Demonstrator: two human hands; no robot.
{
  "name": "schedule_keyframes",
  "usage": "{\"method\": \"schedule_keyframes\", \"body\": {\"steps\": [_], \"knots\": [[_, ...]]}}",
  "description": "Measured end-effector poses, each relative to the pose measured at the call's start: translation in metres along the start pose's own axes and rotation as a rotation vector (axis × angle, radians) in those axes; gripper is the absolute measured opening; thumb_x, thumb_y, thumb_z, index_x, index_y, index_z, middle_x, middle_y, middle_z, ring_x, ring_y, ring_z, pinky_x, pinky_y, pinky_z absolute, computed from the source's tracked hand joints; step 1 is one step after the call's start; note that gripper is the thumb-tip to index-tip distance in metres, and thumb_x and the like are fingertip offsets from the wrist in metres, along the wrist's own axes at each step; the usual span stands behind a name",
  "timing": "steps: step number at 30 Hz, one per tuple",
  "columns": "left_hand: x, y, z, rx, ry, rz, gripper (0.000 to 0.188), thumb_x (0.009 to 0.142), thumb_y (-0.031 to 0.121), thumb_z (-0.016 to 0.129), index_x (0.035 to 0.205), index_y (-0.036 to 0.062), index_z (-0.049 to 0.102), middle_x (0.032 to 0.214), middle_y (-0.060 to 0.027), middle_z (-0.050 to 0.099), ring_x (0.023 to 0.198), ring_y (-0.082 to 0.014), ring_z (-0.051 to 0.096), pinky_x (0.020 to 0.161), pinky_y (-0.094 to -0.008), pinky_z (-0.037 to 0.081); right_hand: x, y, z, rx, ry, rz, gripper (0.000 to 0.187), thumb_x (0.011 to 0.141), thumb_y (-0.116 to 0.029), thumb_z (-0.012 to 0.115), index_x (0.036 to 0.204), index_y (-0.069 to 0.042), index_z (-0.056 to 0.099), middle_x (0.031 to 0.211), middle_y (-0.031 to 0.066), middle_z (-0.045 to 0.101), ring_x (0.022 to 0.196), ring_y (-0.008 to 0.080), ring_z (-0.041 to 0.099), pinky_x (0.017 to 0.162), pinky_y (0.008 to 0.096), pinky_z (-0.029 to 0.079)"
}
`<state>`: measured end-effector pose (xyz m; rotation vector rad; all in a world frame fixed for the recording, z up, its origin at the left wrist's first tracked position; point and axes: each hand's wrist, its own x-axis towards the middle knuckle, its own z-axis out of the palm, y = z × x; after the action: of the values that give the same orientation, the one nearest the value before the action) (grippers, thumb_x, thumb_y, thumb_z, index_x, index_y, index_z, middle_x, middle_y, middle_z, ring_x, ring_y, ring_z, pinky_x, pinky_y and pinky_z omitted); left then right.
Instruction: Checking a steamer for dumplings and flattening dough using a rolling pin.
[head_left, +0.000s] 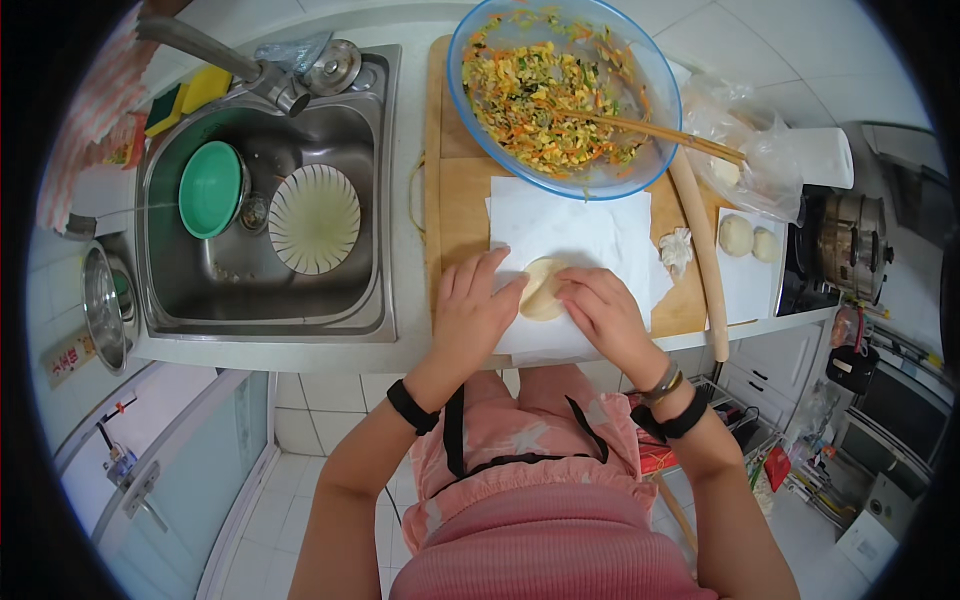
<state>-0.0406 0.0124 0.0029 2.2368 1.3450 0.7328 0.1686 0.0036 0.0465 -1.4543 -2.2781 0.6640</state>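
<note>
A flat, pale round of dough [541,292] lies on white paper [570,220] near the counter's front edge, directly in front of me. Its right side looks lifted or folded under the fingers of my right hand [603,308], which are pinched together on its edge. On the other side, my left hand [476,306] has its fingers spread over the paper, the thumb at the dough's left edge. Beyond the paper stands a clear glass bowl [463,98] of chopped vegetable and egg filling [545,100], with wooden chopsticks [680,135] resting in it.
A wooden rolling pin [706,250] lies right of the paper on the cutting board [455,215]. Dough balls [737,236] sit farther right, near a stacked steel pot [850,248]. The sink [290,305] at left contains a green bowl [210,190] and a striped plate [314,220].
</note>
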Motion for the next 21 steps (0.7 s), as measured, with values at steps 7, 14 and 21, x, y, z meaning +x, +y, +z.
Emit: {"method": "schedule_keyframes", "body": {"steps": [7, 14, 21], "knots": [[0.001, 0.005, 0.000, 0.073, 0.000, 0.008, 0.026, 0.075, 0.020, 0.069, 0.101, 0.0180, 0.068, 0.123, -0.0069, 0.052, 0.109, -0.0276, 0.048, 0.092, -0.0408, 0.036, -0.026, -0.001, -0.024, -0.053, -0.022, -0.001, 0.017, 0.078, -0.007, 0.063, 0.095, -0.007, 0.062, 0.111, 0.0033, 0.062, 0.096, 0.0262, 0.056, 0.084, 0.0359, 0.045], [-0.001, 0.009, 0.003, 0.054, 0.004, -0.030, 0.031, 0.074, 0.016, 0.069, 0.105, 0.0174, 0.066, 0.123, -0.0053, 0.052, 0.110, -0.0271, 0.048, 0.093, -0.0404, 0.036, -0.036, 0.000, -0.037, -0.050, -0.020, 0.010, 0.017, 0.078, -0.007, 0.063, 0.095, -0.008, 0.062, 0.107, 0.0027, 0.064, 0.096, 0.0261, 0.056, 0.084, 0.0361, 0.045], [-0.002, 0.012, 0.006, 0.059, 0.051, -0.032, 0.030, 0.073, 0.013, 0.069, 0.103, 0.0172, 0.066, 0.122, -0.0043, 0.052, 0.108, -0.0260, 0.049, 0.092, -0.0392, 0.036, -0.031, 0.004, -0.046, 0.010, -0.022, 0.027, 0.017, 0.079, -0.004, 0.062, 0.096, -0.008, 0.061, 0.102, 0.0041, 0.064, 0.098, 0.0254, 0.056, 0.084, 0.0361, 0.044]]}}
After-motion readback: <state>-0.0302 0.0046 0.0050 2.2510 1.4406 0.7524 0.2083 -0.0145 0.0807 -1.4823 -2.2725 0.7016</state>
